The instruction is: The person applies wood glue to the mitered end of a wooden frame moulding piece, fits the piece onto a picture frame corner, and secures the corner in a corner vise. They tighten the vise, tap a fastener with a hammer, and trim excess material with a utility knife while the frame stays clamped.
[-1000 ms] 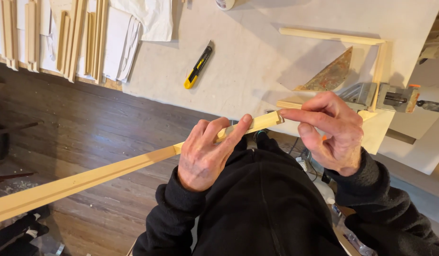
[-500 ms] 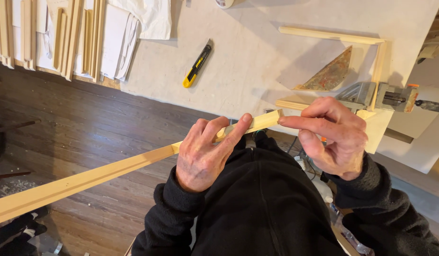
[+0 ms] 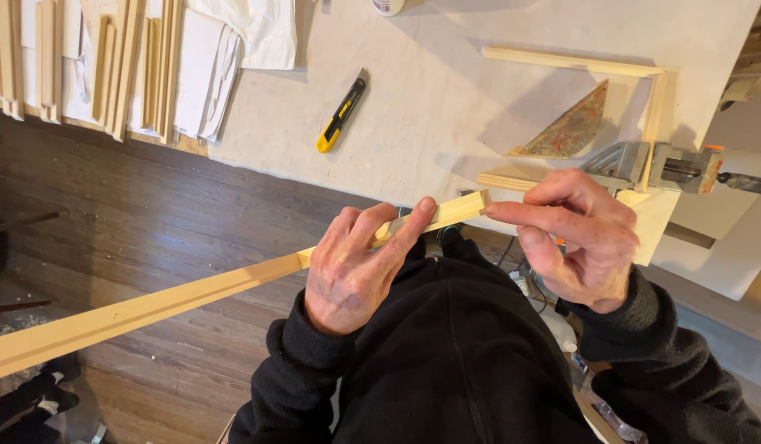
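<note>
1. Gripping the strip point(image 3: 191, 292) near its rt end, your left hand point(image 3: 352, 271) curls fingers point(image 3: 413, 226) over the top w/ the thumb hidden beneath, closed snug on the wood. That looks meant to steady the end.
2. Your right hand point(image 3: 578, 238) pinches toward the strip's cut tip: index finger stretched out, touching the end face, other fingers loosely bent, holding nothing else. Reads as feeling the cut.
3. Strip runs long and slanted, from lower left over the dark floor point(image 3: 134, 222) up to your chest, tip just short of the table point(image 3: 446, 99) edge. Held in the air, not resting on anything you can see.
4. On the table beyond your rt hand: a partial frame point(image 3: 574, 62) of like strips, its corner locked in a metal clamp point(image 3: 656, 164), prob. to keep the joint square. A triangular piece point(image 3: 574, 127) lies inside that corner.
5. Yellow knife point(image 3: 341, 113) lies well apart, mid-table.
6. More strips point(image 3: 109, 66) and white sheets point(image 3: 204, 74) are stacked at upper left, away from both hands.
</note>
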